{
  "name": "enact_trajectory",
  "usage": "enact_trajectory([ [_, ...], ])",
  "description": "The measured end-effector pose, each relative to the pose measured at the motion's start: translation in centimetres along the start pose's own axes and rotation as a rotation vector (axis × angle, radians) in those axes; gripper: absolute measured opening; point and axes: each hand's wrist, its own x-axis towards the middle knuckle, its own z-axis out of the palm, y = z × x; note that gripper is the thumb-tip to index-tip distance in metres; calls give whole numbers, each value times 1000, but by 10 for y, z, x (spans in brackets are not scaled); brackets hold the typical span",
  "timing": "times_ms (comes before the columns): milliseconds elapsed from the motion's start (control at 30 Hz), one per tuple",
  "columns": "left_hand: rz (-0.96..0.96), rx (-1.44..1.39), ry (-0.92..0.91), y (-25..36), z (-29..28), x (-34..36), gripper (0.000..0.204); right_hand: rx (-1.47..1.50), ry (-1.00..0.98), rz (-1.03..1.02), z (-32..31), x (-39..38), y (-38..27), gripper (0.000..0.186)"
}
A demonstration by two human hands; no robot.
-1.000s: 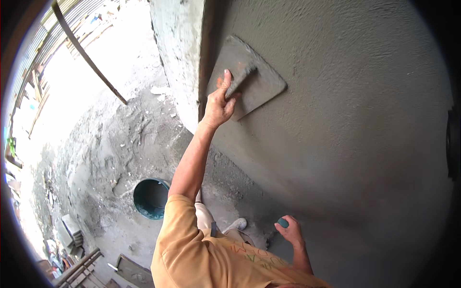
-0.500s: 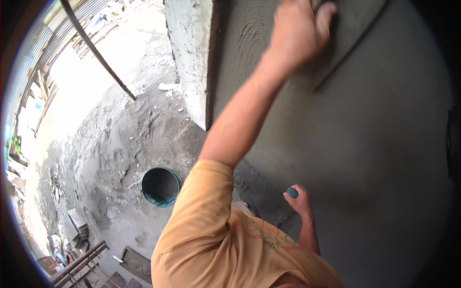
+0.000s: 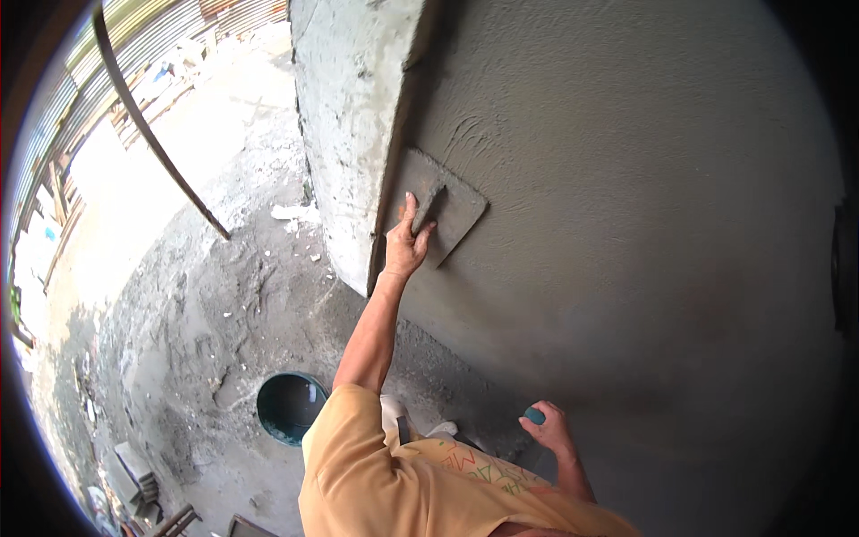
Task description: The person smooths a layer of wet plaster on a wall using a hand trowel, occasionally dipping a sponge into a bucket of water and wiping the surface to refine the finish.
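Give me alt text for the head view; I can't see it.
The person's left hand holds a flat grey plastering float against a textured grey plaster wall, beside a pale concrete column. The right hand grips a small, teal, rounded object; a round, dark-green bucket stands on grey ground.

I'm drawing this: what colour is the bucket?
The bucket is dark teal, clearest in the head view.

At your ten o'clock you have a slanting dark pole and corrugated sheeting; at eight, stacked grey blocks.
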Motion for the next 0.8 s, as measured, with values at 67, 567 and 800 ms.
enact_trajectory([
  [67,24,-72,3,58,-16,60,82,50,50,-34,-1,-1,2,35],
  [567,273,9,182,409,-111,412,42,127,249,-279,-55,39,-9,33],
  [800,56,-72,79,158,-33,154,73,156,109,-98,-23,10,41,35],
])
